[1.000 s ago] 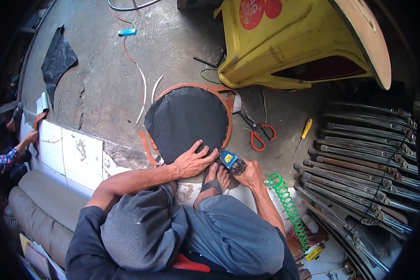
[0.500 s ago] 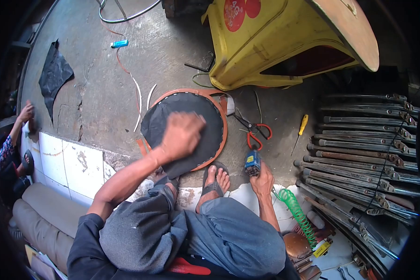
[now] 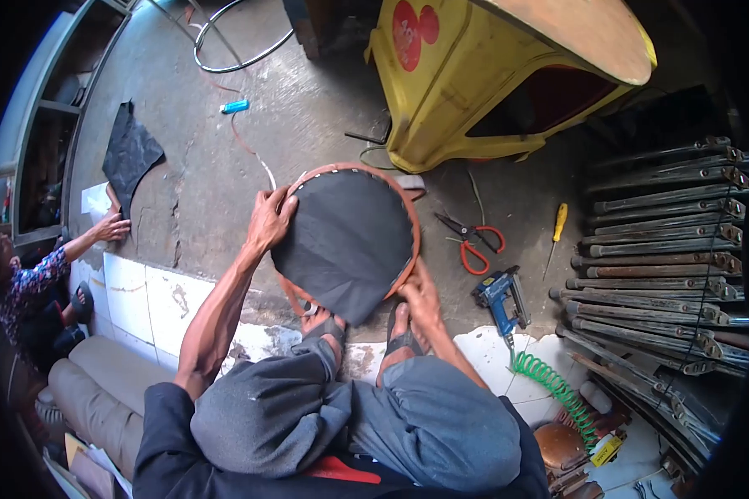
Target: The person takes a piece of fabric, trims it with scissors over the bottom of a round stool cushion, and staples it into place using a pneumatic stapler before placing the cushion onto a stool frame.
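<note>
A round padded disc (image 3: 341, 224), its face covered in black cloth and its edge in brown, sits between a worker's two bare hands above a concrete floor (image 3: 208, 158), just beyond the sandalled feet. The left hand (image 3: 270, 220) pinches the rim at the disc's 10 o'clock, thumb over the black face, so the disc lies at 3 o'clock from that hand and touches it. The right hand (image 3: 420, 298) meets the rim at 4 o'clock, with the disc at its own 10 o'clock; its fingers are partly hidden, and how tightly they close cannot be told. A corner of the black cloth juts past the rim at 6 o'clock.

Near the right hand, at its 3 o'clock, lies a blue staple gun (image 3: 496, 291), joined to a green coiled hose (image 3: 549, 378). Red-handled scissors (image 3: 466, 232) rest at the disc's 3 o'clock, a yellow screwdriver (image 3: 561, 220) farther out on the same line. A yellow plastic stool (image 3: 441, 100) stands at 1 o'clock, a blue lighter (image 3: 235, 106) lies at 11, and a second person's hand (image 3: 112, 227) reaches to the floor at 9, well apart.
</note>
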`<control>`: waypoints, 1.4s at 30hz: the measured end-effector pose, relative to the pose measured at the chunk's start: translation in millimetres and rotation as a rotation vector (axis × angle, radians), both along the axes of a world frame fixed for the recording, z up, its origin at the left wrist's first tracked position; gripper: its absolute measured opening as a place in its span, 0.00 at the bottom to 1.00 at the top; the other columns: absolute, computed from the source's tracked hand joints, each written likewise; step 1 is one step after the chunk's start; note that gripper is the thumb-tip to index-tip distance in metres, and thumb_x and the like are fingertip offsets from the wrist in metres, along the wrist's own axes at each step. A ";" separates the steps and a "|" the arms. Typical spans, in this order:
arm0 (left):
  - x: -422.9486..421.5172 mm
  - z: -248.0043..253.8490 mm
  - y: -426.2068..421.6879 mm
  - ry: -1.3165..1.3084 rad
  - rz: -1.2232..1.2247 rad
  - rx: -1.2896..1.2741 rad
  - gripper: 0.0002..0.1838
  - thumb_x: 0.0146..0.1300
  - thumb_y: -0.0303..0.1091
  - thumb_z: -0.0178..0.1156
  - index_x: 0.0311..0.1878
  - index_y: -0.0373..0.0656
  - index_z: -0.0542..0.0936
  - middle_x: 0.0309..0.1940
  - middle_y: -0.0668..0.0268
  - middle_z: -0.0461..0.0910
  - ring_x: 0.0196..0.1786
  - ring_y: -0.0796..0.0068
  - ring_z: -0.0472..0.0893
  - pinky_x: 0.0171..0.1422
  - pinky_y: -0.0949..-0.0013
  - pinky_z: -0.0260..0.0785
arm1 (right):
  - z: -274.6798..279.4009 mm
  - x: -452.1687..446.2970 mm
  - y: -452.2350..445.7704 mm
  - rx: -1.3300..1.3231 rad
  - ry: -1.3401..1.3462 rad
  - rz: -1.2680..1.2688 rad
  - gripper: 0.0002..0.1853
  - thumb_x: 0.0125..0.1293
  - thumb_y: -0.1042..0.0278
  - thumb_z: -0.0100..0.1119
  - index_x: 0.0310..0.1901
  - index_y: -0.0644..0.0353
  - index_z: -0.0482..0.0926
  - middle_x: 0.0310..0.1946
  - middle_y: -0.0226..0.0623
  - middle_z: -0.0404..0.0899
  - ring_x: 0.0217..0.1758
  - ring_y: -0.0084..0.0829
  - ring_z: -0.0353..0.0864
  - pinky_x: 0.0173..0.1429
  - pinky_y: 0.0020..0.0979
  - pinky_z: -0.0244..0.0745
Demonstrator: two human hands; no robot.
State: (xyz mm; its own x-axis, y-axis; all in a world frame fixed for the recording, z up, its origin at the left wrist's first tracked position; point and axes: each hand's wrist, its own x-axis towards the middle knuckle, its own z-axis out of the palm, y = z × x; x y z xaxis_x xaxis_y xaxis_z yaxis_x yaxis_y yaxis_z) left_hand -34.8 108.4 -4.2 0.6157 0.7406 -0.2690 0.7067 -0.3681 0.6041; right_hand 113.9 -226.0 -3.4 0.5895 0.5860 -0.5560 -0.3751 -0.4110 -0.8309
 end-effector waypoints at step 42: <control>-36.5 -6.8 -125.0 -0.316 -0.891 0.133 0.19 0.59 0.33 0.63 0.54 0.38 0.83 0.42 0.64 0.79 0.46 0.63 0.76 0.56 0.62 0.69 | 11.3 -4.9 46.1 0.215 -1.022 0.758 0.17 0.59 0.55 0.73 0.46 0.55 0.87 0.40 0.31 0.84 0.52 0.35 0.80 0.71 0.56 0.62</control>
State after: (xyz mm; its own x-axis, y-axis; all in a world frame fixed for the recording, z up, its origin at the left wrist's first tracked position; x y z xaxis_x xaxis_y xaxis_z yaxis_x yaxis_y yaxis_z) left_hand -71.3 -16.7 -11.1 0.9980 -0.0228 0.0586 -0.0549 -0.7718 0.6335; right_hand 109.0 -179.9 7.9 0.1715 0.9806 0.0944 0.7336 -0.0632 -0.6766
